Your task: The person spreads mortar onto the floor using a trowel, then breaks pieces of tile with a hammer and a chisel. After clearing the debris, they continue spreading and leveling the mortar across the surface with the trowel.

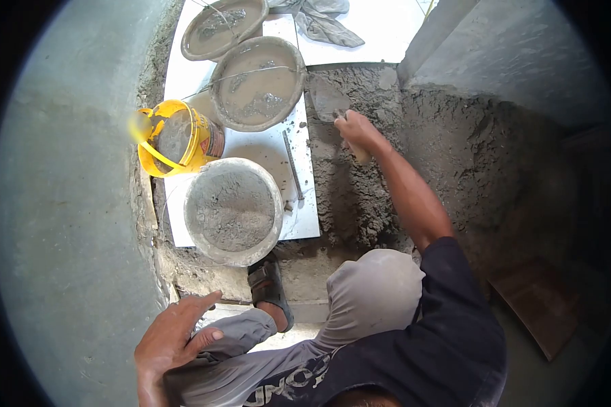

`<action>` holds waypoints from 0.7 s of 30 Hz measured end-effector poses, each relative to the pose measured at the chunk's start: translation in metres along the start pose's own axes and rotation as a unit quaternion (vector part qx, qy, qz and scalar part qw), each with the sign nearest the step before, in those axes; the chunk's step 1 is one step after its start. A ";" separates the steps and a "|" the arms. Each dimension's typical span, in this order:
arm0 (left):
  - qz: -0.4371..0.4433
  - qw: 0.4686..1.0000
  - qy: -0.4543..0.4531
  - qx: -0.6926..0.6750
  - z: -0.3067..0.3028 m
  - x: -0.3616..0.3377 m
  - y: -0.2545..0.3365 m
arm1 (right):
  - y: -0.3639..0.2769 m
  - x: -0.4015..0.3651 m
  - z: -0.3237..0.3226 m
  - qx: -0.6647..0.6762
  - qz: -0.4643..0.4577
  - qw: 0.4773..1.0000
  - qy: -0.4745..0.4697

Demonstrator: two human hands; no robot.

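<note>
While the right hand (355, 130) holds a trowel (328, 99), tubs (276, 216) crowd alongside.

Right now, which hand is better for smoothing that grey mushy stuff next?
Probably the right hand: it grips the trowel, out by the grey mortar. The left hand, open with no tool visible, is farther back, near the body.

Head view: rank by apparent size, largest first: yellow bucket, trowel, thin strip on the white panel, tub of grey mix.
1. Tub of grey mix
2. Yellow bucket
3. Trowel, partly covered
4. Thin strip

Apparent size only; camera distance may differ.
</note>
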State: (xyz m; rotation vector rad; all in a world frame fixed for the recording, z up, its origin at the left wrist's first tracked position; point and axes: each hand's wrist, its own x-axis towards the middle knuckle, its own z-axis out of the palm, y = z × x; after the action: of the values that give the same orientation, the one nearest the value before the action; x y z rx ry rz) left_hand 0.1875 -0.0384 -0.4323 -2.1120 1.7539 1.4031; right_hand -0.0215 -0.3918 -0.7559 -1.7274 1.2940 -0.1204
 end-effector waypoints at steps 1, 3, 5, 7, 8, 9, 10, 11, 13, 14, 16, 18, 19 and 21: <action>0.003 1.000 -0.001 0.002 0.001 0.001 0.000 | -0.009 0.003 -0.009 0.069 0.046 0.994 -0.070; 0.002 1.000 -0.003 0.007 0.000 0.002 0.001 | -0.023 0.010 -0.025 0.095 0.058 0.989 -0.097; 0.006 1.000 -0.009 0.011 -0.001 0.004 0.003 | -0.018 0.019 -0.034 0.118 0.075 0.983 -0.121; 0.005 1.000 -0.008 0.008 -0.001 0.004 0.006 | -0.006 0.024 -0.040 0.191 0.054 0.968 -0.156; 0.002 1.000 -0.012 0.005 -0.001 0.002 0.005 | -0.001 0.017 -0.038 0.191 0.058 0.967 -0.159; 0.002 1.000 -0.012 0.005 -0.001 0.001 0.005 | 0.002 0.005 -0.036 0.112 0.061 0.976 -0.176; 0.005 1.000 -0.011 0.007 -0.001 0.002 0.003 | 0.004 -0.009 -0.037 0.031 0.063 0.979 -0.190; 0.003 1.000 -0.014 0.002 0.000 0.002 0.002 | 0.003 -0.032 -0.042 0.025 0.059 0.975 -0.211; -0.004 1.000 -0.010 0.006 0.000 0.002 -0.002 | 0.050 -0.049 -0.027 -0.059 -0.067 0.959 -0.267; -0.006 1.000 -0.012 0.003 0.000 0.002 -0.003 | 0.043 -0.078 -0.026 -0.111 -0.088 0.950 -0.278; 0.000 1.000 0.000 0.002 0.000 0.003 -0.005 | 0.040 -0.135 -0.016 -0.133 -0.074 0.950 -0.274; 0.001 1.000 -0.006 0.003 -0.002 0.006 -0.002 | 0.044 -0.175 -0.009 -0.090 -0.068 0.953 -0.281; 0.005 1.000 -0.011 0.005 -0.002 0.008 -0.001 | 0.079 -0.185 0.010 -0.076 -0.064 0.959 -0.266; 0.009 1.000 -0.016 0.005 -0.003 0.010 -0.001 | 0.072 -0.226 0.014 -0.051 0.009 0.964 -0.260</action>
State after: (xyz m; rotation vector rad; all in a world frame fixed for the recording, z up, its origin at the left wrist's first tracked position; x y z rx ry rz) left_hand 0.1900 -0.0476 -0.4378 -2.0616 1.7679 1.4212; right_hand -0.1630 -0.2044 -0.7185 -1.6813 0.9352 0.3953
